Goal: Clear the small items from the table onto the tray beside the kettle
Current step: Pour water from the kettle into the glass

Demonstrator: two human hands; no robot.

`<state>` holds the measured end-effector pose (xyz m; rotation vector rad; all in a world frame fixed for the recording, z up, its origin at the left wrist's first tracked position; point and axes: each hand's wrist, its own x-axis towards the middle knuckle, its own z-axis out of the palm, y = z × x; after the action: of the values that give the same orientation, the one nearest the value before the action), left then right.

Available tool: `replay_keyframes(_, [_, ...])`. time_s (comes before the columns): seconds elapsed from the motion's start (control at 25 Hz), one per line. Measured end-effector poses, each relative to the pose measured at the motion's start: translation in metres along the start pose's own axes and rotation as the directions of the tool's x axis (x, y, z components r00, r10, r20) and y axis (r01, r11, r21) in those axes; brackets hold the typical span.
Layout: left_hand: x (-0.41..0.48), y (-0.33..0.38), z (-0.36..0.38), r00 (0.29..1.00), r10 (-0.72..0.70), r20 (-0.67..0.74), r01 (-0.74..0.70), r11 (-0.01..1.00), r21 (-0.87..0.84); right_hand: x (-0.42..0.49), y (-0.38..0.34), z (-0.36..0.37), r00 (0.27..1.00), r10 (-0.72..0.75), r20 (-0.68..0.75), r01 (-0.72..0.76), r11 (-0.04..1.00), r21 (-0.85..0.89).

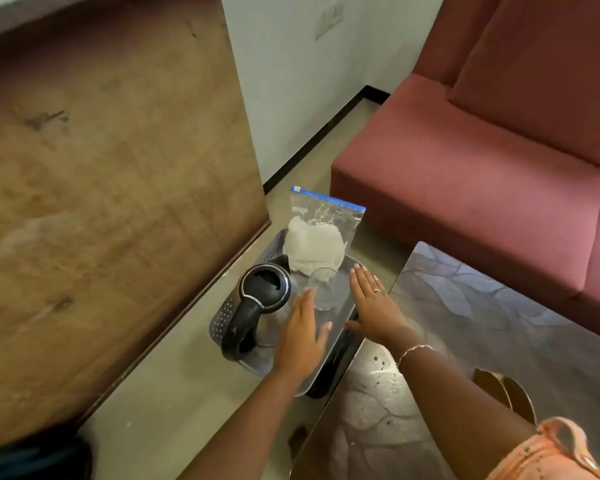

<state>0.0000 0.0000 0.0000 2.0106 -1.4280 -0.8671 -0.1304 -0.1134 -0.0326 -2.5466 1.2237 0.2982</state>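
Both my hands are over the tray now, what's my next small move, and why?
Probably draw both hands back: the glass already sits in the tray beside the kettle, and left hand and right hand are open, gripping nothing.

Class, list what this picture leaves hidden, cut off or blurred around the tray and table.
Head view: near end of the grey perforated tray, hidden under the left hand.
Head view: glossy marble-patterned table, cut off by the right and bottom edges.
Head view: clear glass, blurred; whether the right hand touches it is unclear.
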Motion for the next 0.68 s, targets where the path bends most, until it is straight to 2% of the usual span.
replay_keyframes(0.08, [0.004,-0.012,0.007,0.998,-0.064,0.016,0.064,0.998,0.008,0.018,-0.001,0.009,0.995,-0.025,0.094,0.029,0.999,-0.037])
replay_keyframes(0.16, [0.003,-0.024,0.014,0.989,-0.126,0.079,0.122,0.991,0.05,0.036,-0.002,0.02,0.991,-0.036,0.125,0.042,0.998,-0.051])
replay_keyframes(0.44, [0.007,-0.048,0.025,0.955,-0.241,0.17,0.22,0.967,0.132,0.079,-0.013,0.041,0.995,-0.013,0.099,0.018,0.998,-0.055])
replay_keyframes(0.68, [0.006,-0.057,0.027,0.946,-0.292,0.139,0.272,0.951,0.147,0.092,-0.016,0.052,0.992,-0.013,0.126,0.018,0.999,-0.038])
